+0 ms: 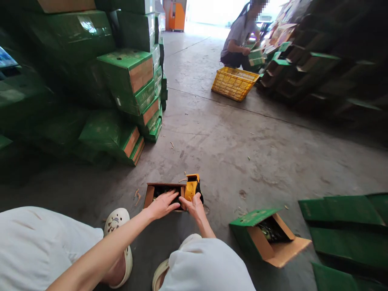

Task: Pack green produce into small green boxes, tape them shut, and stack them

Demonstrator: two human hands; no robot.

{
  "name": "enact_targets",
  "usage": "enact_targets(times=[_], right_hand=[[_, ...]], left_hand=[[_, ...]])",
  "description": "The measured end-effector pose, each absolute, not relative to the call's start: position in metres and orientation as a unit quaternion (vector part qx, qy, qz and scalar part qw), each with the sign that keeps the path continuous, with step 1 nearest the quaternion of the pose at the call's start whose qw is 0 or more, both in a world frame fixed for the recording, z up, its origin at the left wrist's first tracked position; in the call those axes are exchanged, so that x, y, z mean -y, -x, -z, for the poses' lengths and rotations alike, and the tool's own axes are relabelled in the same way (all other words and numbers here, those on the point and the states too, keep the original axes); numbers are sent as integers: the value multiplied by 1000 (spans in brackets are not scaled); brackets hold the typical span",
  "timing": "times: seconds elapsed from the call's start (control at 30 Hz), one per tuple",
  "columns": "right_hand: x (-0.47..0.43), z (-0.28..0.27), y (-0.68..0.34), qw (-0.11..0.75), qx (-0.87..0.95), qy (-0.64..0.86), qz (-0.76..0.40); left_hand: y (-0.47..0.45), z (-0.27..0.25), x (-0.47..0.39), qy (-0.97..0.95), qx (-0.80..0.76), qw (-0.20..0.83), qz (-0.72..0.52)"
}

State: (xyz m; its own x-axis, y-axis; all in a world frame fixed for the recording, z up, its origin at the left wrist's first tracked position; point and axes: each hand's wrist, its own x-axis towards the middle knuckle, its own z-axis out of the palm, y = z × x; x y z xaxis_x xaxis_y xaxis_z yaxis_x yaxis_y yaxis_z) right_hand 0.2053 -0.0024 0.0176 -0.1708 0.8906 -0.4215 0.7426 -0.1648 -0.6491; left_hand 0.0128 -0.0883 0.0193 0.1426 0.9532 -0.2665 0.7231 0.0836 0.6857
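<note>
Reaching low: both hands stretch down to a small open box (149,196) on the floor (212,149), just ahead of the person's shoes (117,220).
Left hand: spread nearly flat over the opening (164,204), fingers long and the thumb slightly apart, above dark contents (160,190); no grip shows.
Right hand: at the box's right end (195,207), thumb held apart from the fingers and pointing at the flap; whether it grips the flap or the yellow tool, I cannot tell.
Yellow tool: standing against the box's right end (190,189), right by the right hand, with a black part on its far side.
Second box: near the right knee (253,218), tilted, its brown flap open and dark, shiny contents inside.
Green boxes: stacked high on the left (130,85), the nearer ones blurred.
Green lids: lying in rows at the lower right (348,210).
Co-worker: crouching well ahead (238,38), holding a green carton (257,57) behind a yellow basket (235,84).
Far end: an orange cabinet (176,17) beside the bright doorway (206,16).
</note>
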Motion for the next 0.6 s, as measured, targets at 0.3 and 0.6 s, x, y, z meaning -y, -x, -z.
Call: enact_targets(times=[0.3,0.6], right_hand=[[-2,-20,-197,-10,666,652,-361],[-7,-17,-190,-134,705,634,-289]], left_hand=[[44,6,119,-169,-786,440,-399],[52,16,103,-158,-698,601,-355]])
